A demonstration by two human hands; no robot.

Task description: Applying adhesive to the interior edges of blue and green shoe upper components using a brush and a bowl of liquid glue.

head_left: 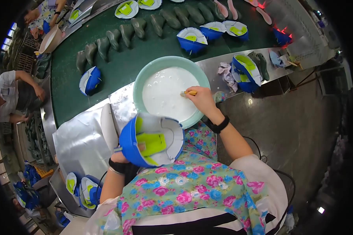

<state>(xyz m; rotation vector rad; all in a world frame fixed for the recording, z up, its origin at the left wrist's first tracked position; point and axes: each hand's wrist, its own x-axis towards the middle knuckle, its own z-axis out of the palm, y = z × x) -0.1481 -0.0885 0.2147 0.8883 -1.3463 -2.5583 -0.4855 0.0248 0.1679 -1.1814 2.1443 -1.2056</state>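
Note:
My left hand (pixel 119 156) grips a blue shoe upper (pixel 130 143), its fingers partly hidden behind it. The upper's opening faces up, showing a white lining with bright yellow-green patches. Closed round the yellow handle of a small brush (pixel 191 93), my right hand (pixel 203 101) is over the pale green basin (pixel 139 86). The brush tip is at the surface of the milky white liquid (pixel 164 88) inside; I cannot tell how deep it dips. The held upper is just in front of the basin's near rim.
Grey-green shoe lasts (pixel 126 35) line the green conveyor belt (pixel 70 78), with several more blue uppers (pixel 192 40) among them. A crumpled cloth (pixel 226 76) and stacked uppers (pixel 246 72) lie to the right. Another person (pixel 11 94) is at the left; a cable (pixel 288 176) hangs at right.

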